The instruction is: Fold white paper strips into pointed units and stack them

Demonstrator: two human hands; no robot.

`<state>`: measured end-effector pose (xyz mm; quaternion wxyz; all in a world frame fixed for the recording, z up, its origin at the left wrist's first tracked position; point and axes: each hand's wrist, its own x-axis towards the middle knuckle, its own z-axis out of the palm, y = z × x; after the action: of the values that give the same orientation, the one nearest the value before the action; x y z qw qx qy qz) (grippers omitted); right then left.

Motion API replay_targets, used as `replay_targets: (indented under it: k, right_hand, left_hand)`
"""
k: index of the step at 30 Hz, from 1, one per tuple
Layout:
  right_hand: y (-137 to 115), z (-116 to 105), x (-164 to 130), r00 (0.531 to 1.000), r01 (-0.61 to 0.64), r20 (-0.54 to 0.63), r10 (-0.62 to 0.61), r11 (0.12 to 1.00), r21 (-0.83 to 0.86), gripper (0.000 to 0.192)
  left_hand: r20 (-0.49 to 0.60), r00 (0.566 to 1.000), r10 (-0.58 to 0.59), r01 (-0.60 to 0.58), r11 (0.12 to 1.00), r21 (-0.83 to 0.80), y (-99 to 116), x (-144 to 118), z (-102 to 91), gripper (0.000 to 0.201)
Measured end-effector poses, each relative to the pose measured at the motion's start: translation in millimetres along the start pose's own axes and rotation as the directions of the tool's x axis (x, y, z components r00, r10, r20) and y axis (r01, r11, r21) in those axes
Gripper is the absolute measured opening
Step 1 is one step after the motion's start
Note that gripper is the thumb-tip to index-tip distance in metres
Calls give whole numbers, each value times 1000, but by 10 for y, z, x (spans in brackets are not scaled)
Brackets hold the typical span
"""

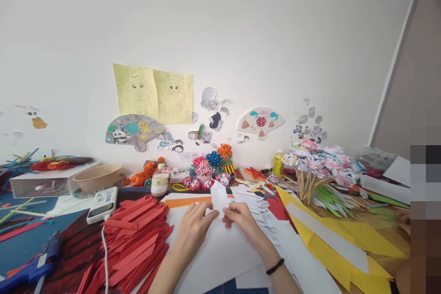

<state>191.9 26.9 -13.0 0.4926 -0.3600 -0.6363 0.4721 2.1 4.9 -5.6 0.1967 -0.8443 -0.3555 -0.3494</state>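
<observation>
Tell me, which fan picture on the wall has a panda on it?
The grey fan on the left, under the yellow drawings, shows a panda. The white fan farther right has a red symbol and no panda.

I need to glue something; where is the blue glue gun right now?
The blue glue gun lies at the head view's bottom-left corner, left of the red paper strips and below the white device.

White paper strip — folded, upright.
</observation>
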Motion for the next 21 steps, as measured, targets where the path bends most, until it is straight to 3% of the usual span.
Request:
replay_targets:
  k: [5, 10, 14, 17, 21]
  right_hand:
    - [12, 27, -11, 1000, 20, 17, -20, 1000, -15, 43]
    - [46, 55, -9, 996, 81, 37, -80, 996, -28, 40]
    - [65, 85, -1, 995, 102, 15, -102, 995, -4, 36]
    - [54, 127, -5, 995, 96, -3, -96, 994, 53, 31]
    - [35, 175, -12, 994, 108, -13, -107, 989, 104, 27]
  left_hand:
    - [-4, 1000, -3, 3, 998, -64, -17, 9, -12, 30]
    - [13, 979, -203, 200, 944, -262, 49, 73, -40, 16]
    - [-48, 928, -369, 320, 857, -404, 81, 99, -11, 9]
    - [-73, 867, -492, 394, 768, -504, 85, 93, 36, 29]
    - [38, 815, -578, 492, 657, -572, 86, 77, 92, 21]
